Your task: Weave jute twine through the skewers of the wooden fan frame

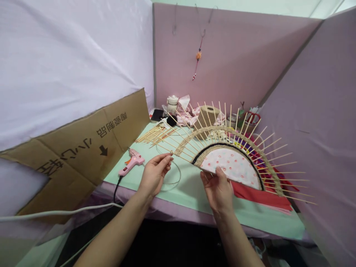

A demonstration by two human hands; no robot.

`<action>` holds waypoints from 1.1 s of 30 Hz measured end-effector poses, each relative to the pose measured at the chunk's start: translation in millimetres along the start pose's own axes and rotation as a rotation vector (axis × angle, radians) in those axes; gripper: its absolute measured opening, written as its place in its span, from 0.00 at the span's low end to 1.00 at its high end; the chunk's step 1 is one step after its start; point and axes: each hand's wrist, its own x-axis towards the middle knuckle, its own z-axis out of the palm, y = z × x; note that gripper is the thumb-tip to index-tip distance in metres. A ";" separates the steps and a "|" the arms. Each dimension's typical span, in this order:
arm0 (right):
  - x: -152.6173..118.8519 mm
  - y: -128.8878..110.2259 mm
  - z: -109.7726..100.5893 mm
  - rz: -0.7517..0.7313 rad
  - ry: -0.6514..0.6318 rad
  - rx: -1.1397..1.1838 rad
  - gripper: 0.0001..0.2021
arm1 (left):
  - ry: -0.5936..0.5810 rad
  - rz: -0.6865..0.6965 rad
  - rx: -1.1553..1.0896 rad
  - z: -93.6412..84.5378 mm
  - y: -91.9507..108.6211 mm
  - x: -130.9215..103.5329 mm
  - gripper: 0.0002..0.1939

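Observation:
My right hand (218, 187) grips the straight lower edge of a half-round fan frame (230, 167), its thumb on the white, pink-dotted cloth. Thin wooden sticks radiate from the frame, crossed by a woven band of twine (207, 129); a black band rims the cloth. At the left end of the woven band, my left hand (158, 170) pinches a thin twine (180, 174) between thumb and fingers. The twine hangs in a loop beside that hand. A pink glue gun (132, 162) lies on the table left of my left hand.
Loose wooden sticks (155, 134) lie behind the glue gun. Farther back are a twine spool (208, 115), a white-lidded jar (172, 104) and red-handled scissors (253, 118). Red cloth (261, 196) lies under the fan's right side. A cardboard panel (91, 148) stands at left; a white cable (69, 210) crosses the front left.

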 end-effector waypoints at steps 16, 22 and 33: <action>-2.5 7.7 -5.8 -0.028 -0.015 -0.051 0.15 | -0.007 -0.123 -0.116 -5.2 -0.8 5.4 0.10; -3.2 9.5 -8.2 -0.047 -0.018 -0.063 0.15 | -0.025 -0.176 -0.134 -7.9 -3.1 6.8 0.10; -6.6 17.0 -16.6 -0.079 -0.003 -0.108 0.16 | 0.071 -0.121 -0.102 -1.9 -15.2 4.6 0.11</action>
